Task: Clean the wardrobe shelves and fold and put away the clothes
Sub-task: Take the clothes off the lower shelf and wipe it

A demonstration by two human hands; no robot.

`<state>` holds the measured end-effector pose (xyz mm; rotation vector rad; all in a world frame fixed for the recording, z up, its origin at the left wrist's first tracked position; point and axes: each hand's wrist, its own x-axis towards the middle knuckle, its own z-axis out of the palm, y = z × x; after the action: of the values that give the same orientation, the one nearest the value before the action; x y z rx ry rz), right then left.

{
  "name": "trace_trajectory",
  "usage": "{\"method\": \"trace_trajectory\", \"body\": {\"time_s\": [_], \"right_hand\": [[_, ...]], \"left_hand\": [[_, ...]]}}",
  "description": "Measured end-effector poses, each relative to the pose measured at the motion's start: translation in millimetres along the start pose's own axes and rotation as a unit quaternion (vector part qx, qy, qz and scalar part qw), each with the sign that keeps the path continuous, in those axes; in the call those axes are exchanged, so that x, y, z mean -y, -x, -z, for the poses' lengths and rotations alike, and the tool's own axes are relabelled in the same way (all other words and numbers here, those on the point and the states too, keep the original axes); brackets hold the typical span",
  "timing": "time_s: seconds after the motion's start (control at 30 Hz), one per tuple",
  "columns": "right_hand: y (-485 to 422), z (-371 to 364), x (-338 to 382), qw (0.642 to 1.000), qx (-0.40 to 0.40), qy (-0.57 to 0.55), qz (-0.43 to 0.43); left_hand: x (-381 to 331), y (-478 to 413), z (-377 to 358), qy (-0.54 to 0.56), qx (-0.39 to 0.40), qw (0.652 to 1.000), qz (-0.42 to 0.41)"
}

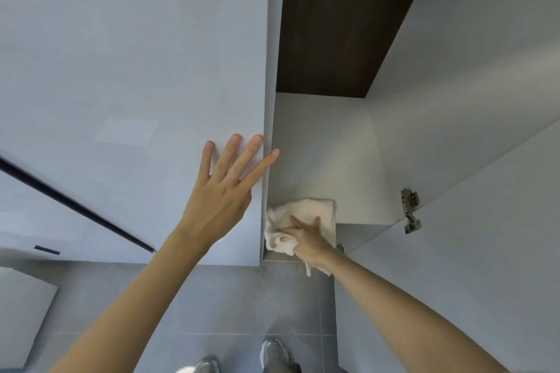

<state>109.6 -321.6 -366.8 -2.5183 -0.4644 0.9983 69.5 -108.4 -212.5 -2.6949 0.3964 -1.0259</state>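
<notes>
A cream cloth [312,209] lies bunched low inside the open wardrobe compartment [321,154], against its left wall. My right hand [306,241] is pressed on the cloth with fingers spread, part of the fabric gathered under the palm. My left hand [225,188] rests flat with straight fingers on the closed glossy white door [136,70], its fingertips reaching the door's right edge. No clothes are in view.
The open wardrobe door [485,251] swings out on the right, with a metal hinge [410,210] on its edge. A dark brown panel [339,24] runs above the compartment. Grey floor tiles [230,306] and my shoes [272,354] are below.
</notes>
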Motion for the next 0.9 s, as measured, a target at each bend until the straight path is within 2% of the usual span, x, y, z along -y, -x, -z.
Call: {"method": "trace_trajectory", "body": {"time_s": [0.07, 0.1, 0.17, 0.23, 0.33, 0.47, 0.53, 0.67, 0.8, 0.9], "right_hand": [[33.3, 22.9, -0.2, 0.999, 0.016, -0.044, 0.004], [48.2, 33.7, -0.1, 0.997, -0.003, -0.08, -0.002], [74.7, 55.5, 4.9, 0.993, -0.084, -0.079, -0.003], [100.7, 73.4, 17.8, 0.987, -0.162, -0.011, 0.013], [150.6, 81.3, 54.2, 0.962, -0.272, -0.03, 0.004], [199.4, 39.3, 104.1, 0.919, -0.386, -0.017, -0.079], [210.4, 1.1, 117.6, 0.912, -0.39, -0.023, -0.126], [233.4, -66.0, 127.1, 0.9, -0.304, -0.046, -0.307], [285.3, -106.2, 131.8, 0.855, -0.34, -0.077, -0.383], [335.9, -131.8, 133.4, 0.821, -0.375, -0.113, -0.416]], "left_hand": [[1.0, -2.1, 2.3, 0.014, 0.009, 1.0, -0.005], [1.8, -2.7, 3.1, 0.022, 0.012, 1.0, -0.009], [4.9, -3.3, 4.3, 0.036, 0.016, 0.999, -0.023], [9.5, -2.1, 5.9, 0.055, 0.021, 0.997, -0.042], [17.4, -0.2, 12.9, 0.111, 0.039, 0.991, -0.07], [31.6, 5.1, 30.2, 0.18, 0.053, 0.973, -0.133], [35.6, 10.7, 40.7, 0.214, 0.064, 0.96, -0.166], [30.6, 20.9, 62.5, 0.254, 0.088, 0.935, -0.232], [-0.9, 32.6, 90.2, 0.335, 0.126, 0.894, -0.269], [-35.2, 48.9, 114.3, 0.394, 0.164, 0.847, -0.318]]}}
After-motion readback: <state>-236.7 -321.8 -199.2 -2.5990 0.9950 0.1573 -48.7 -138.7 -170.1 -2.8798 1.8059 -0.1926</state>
